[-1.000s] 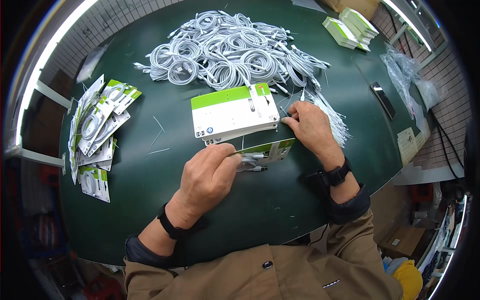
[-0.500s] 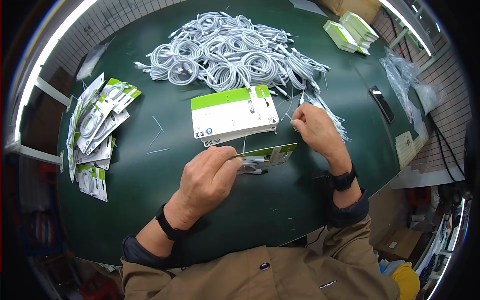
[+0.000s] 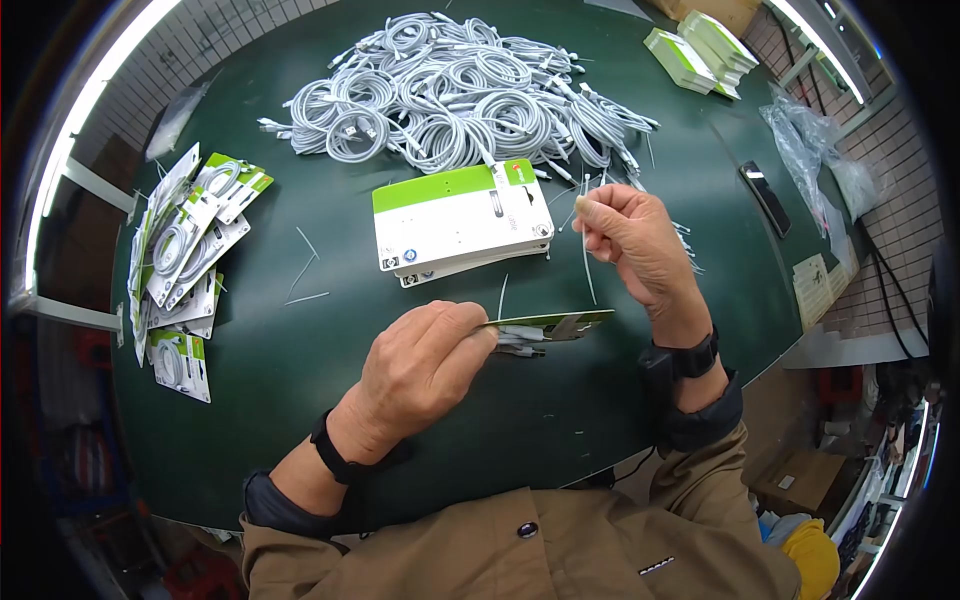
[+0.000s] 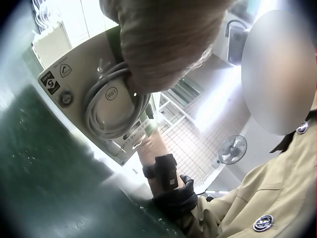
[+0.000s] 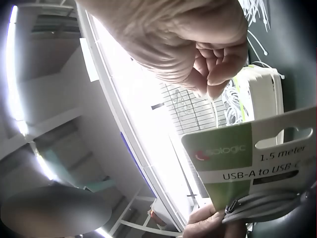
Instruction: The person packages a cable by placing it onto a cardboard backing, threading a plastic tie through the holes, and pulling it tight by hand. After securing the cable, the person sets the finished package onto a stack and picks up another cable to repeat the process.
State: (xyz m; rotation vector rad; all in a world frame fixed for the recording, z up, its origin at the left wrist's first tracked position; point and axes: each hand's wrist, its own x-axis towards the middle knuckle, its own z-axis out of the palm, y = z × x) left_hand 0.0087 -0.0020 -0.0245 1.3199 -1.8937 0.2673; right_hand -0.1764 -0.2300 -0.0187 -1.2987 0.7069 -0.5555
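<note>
In the head view my left hand [image 3: 425, 360] grips one end of a green and white cable card [image 3: 580, 324], tilted so its edge faces up. A coiled light-grey USB cable [image 4: 90, 116] lies against the card's printed face. From behind the card a thin white tie end [image 3: 503, 292] sticks up. My right hand [image 3: 645, 250] is raised just right of the card stack and pinches a white cable tie [image 3: 588, 265] between thumb and fingertips. The tie hangs down toward the card's far end. Part of the cable is hidden by the left hand.
A stack of blank cards [image 3: 450, 230] lies ahead, with a large heap of coiled cables [image 3: 460, 95] behind it. Finished-looking cards with cables [image 3: 175, 250] pile up at left. Loose ties [image 3: 306, 270], a phone [image 3: 765, 200], plastic bags [image 3: 815, 145] and more card stacks [image 3: 705, 55] lie around.
My right hand has lifted from beside the bundle of ties with one cable tie pinched in its fingers. My left hand and the card have shifted slightly right and tilted flatter in view.
</note>
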